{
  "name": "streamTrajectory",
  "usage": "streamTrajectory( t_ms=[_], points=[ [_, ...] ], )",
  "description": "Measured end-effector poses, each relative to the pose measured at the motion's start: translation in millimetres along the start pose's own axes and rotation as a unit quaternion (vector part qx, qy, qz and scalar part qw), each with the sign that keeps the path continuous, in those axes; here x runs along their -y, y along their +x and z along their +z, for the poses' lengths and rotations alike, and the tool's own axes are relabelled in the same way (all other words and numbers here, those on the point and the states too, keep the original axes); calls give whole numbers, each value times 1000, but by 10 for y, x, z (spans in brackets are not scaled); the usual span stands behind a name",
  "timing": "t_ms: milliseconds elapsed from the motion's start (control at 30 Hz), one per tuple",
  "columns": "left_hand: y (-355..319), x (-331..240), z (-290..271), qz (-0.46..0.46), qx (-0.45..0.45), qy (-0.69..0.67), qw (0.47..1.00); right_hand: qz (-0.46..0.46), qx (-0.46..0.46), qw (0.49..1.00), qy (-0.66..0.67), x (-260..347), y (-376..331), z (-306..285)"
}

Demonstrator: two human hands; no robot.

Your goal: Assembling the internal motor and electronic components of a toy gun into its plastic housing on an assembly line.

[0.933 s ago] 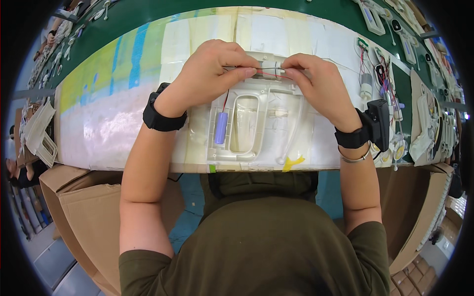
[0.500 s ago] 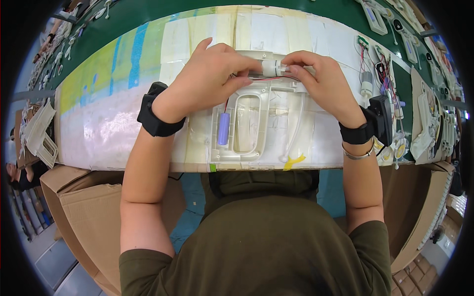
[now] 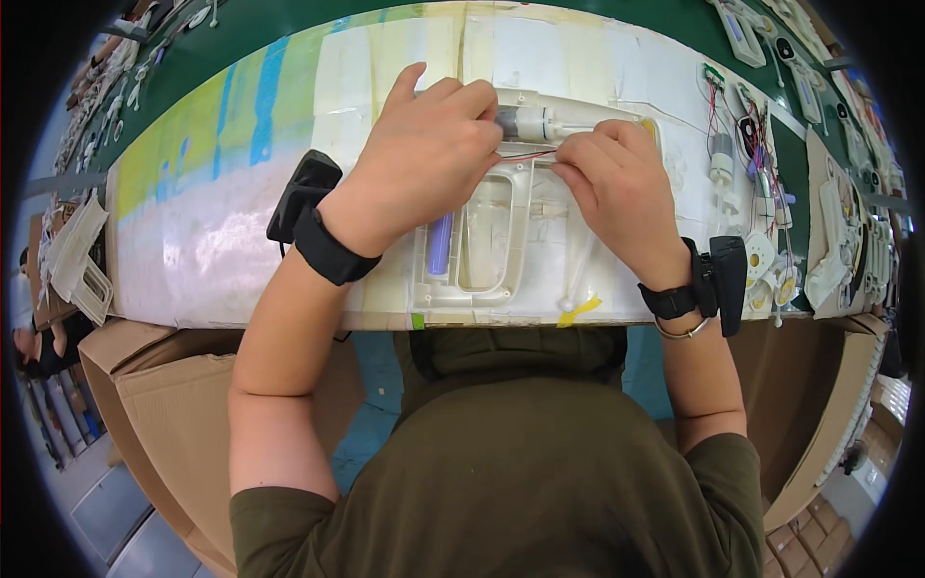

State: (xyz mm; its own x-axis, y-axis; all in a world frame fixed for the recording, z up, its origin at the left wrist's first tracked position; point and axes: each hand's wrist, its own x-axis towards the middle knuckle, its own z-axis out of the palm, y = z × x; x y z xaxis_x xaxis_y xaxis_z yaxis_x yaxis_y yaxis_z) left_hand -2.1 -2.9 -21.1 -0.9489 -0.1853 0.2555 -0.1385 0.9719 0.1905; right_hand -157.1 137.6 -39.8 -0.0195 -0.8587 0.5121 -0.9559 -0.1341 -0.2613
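Observation:
On the table before me lies a white plastic housing half (image 3: 515, 252) with a looped handle opening. A motor (image 3: 528, 123) with a white, clear and grey body sits across its upper part. A purple battery cell (image 3: 439, 246) lies in the handle's left side, partly under my left wrist. My left hand (image 3: 424, 159) is closed at the motor's left end, its fingertips mostly hidden. Below the motor's right side, my right hand (image 3: 617, 188) pinches thin red and black wires (image 3: 528, 155) between thumb and forefinger. A white tube (image 3: 575, 260) hangs down beside the housing.
More motors with wires and a purple cell (image 3: 761, 183) lie at the right of the table. Yellow tape (image 3: 580, 311) sticks to the front edge. Cardboard boxes (image 3: 178, 414) stand below on both sides. White housing parts (image 3: 737, 34) lie on the green surface beyond.
My right hand has left the motor's right end and moved down to the wires. My left hand has shifted slightly, its fingers now curled near the motor's left end.

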Motion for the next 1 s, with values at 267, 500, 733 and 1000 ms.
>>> streamTrajectory(
  t_ms=[267,500,733,1000],
  points=[
    [281,1,48,-13,-4,-31,999,-2,-16,1000,-20,-1,-26,63],
    [321,163,-4,18,69,-122,990,12,-9,1000,-18,8,-55,115],
    [367,106,49,0,106,-44,993,21,-21,1000,-4,17,-38,138],
    [451,111,115,-42,78,-6,996,32,-28,999,-24,-65,12,183]
  ],
)
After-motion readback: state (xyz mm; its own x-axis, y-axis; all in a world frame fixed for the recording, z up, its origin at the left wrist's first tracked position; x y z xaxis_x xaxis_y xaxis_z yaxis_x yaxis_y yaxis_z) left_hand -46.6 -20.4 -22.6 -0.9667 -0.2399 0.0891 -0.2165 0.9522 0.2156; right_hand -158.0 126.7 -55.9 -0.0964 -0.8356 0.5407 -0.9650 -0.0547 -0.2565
